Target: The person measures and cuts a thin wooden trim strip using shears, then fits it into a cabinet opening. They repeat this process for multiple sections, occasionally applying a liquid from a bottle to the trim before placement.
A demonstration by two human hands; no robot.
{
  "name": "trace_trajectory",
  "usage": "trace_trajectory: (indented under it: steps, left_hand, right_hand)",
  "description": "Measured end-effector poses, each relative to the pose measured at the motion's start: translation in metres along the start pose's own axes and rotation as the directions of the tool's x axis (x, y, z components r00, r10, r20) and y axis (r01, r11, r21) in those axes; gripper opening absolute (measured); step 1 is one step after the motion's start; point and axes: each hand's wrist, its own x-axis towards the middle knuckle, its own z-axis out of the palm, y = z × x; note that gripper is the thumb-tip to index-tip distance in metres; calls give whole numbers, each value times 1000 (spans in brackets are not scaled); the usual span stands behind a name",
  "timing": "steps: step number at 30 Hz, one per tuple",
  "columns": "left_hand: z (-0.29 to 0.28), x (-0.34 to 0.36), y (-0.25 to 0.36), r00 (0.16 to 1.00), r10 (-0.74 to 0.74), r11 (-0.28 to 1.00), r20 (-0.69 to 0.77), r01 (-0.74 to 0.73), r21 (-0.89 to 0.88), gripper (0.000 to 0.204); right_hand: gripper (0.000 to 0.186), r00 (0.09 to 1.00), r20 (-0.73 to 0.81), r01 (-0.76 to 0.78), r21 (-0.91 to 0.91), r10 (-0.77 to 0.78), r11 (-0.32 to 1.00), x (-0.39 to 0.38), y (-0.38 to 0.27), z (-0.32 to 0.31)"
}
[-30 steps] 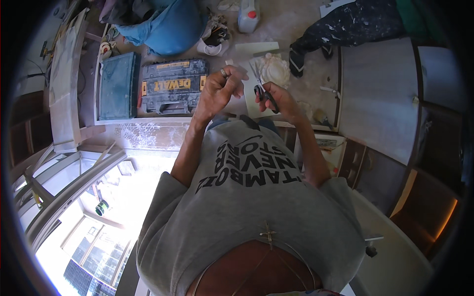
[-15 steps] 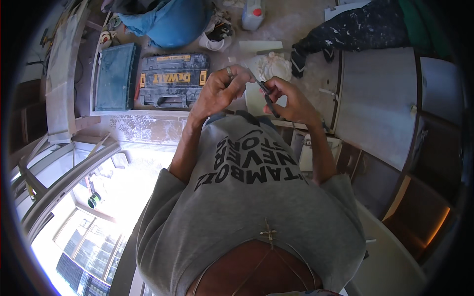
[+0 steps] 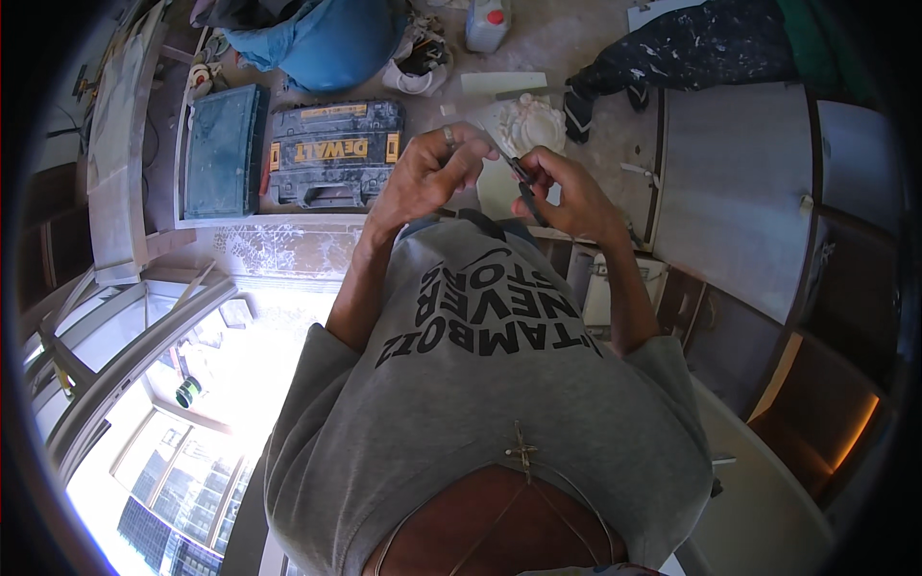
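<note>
My right hand (image 3: 571, 192) is closed on black-handled scissors (image 3: 521, 176), their blades angled up-left to the fingertips of my left hand (image 3: 430, 173). The fingers of my left hand, one wearing a ring, are bent and pinched; whatever lies between them is hidden or too small to name. Beyond both hands lie a pale board (image 3: 497, 192) and a cream carved ornament (image 3: 538, 122). A dusty black and yellow tool case (image 3: 331, 134) is to the left of my left hand.
A teal case (image 3: 221, 149), blue bag (image 3: 341, 43), bucket (image 3: 408, 82) and jug (image 3: 485, 34) surround the work area. Someone's paint-spattered trouser leg (image 3: 691, 53) is at upper right. A grey panel (image 3: 730, 192) stands at right; a bright window (image 3: 168, 456) is lower left.
Since one second ago my right hand has turned the scissors, and their blades have come to my left fingertips. Over the last half second both hands have stayed nearly still.
</note>
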Motion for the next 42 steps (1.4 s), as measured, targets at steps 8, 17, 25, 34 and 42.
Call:
trace_trajectory:
  steps: [8,17,25,34,42]
  left_hand:
    - [0,3,0,1000,0,1000,23,-1,5,20]
    - [1,6,-2,1000,-14,1000,26,15,-9,20]
    - [4,8,0,996,26,999,81,-29,31,26]
    - [4,7,-1,997,-4,1000,74,3,10,25]
    - [5,6,-1,994,-17,998,111,11,60,25]
  right_hand:
    - [29,997,26,-77,-15,78,997,-5,-7,-1]
    - [28,995,-20,-102,30,102,994,-8,-6,-2]
    - [30,992,-68,-105,-12,104,994,-8,-9,-2]
    - [32,992,-71,-102,61,106,993,-12,-5,-1]
    - [31,994,-86,-62,61,67,996,-12,-3,5]
